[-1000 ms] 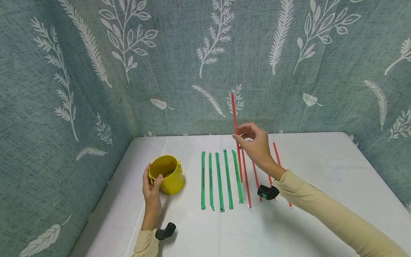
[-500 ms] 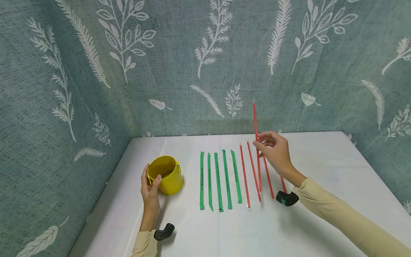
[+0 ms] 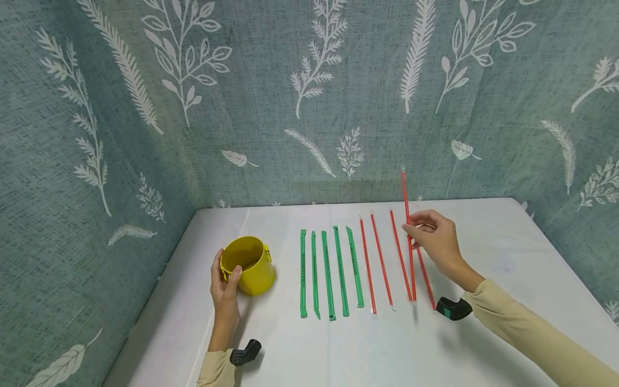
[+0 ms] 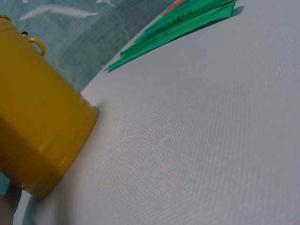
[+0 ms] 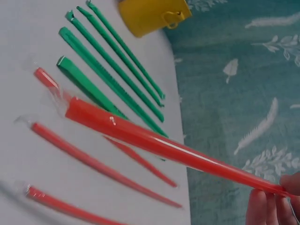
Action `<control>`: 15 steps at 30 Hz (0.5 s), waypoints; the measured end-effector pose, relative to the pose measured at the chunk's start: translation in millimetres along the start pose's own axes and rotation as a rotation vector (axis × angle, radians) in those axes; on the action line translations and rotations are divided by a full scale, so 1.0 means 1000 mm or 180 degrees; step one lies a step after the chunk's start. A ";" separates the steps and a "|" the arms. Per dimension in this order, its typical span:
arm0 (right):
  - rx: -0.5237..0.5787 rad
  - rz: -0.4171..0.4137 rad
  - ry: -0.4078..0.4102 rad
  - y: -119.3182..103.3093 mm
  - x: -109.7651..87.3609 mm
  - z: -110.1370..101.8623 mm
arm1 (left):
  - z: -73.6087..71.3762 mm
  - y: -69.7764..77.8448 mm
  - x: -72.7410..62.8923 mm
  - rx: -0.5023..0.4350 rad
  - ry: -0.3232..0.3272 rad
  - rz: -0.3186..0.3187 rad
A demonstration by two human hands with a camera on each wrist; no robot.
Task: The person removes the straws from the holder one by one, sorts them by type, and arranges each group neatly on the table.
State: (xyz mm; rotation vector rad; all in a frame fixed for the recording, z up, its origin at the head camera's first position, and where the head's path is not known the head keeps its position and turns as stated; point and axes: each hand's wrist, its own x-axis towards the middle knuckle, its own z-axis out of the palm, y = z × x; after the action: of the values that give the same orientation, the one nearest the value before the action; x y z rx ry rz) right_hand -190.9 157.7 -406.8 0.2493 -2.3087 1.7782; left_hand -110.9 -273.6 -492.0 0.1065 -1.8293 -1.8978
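My right hand (image 3: 432,239) pinches a red straw (image 3: 405,199) in a clear wrapper between thumb and fingers, near its middle in the head view. The straw stands nearly upright over the row of red straws (image 3: 382,260); whether its lower end touches the table cannot be told. In the right wrist view the fingertips (image 5: 265,206) grip the held straw (image 5: 154,143). At the left, my left hand (image 3: 224,293) holds a yellow bucket (image 3: 258,277) by its side, thumb over the rim. The bucket (image 4: 42,112) fills the left wrist view's left side.
Several green paper-wrapped straws (image 3: 327,274) lie side by side between the bucket and the red ones. All are on a white-covered table (image 3: 358,349). A green leaf-patterned cloth (image 3: 271,97) hangs behind and to the left. Each wrist wears a small black device (image 3: 454,309).
My right hand has moved rightward along the row of red straws and somewhat lower, carrying the red straw with it. My left hand stays on the bucket.
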 end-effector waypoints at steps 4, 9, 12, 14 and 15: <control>-0.0091 0.0132 0.0008 0.006 -0.004 -0.009 | 0.000 0.001 0.000 -0.0029 -0.0036 0.0022; -0.0174 0.0223 0.0039 0.014 -0.008 -0.019 | 0.000 0.007 -0.002 0.0034 -0.0045 -0.0038; -0.0273 0.0288 0.0070 0.020 -0.008 -0.026 | 0.001 0.013 -0.003 -0.0005 -0.0066 -0.0018; -0.0350 0.0340 0.0097 0.025 -0.008 -0.031 | 0.002 0.017 -0.004 -0.0007 -0.0079 -0.0003; -0.0384 0.0367 0.0105 0.028 -0.009 -0.034 | 0.002 0.017 -0.004 0.0002 -0.0083 0.0004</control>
State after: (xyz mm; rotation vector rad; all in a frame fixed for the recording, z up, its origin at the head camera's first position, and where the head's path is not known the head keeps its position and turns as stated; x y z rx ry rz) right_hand -187.6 197.1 -426.5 0.0676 -2.4411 1.6717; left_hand -103.8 -269.5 -477.0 0.0812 -1.8468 -1.9062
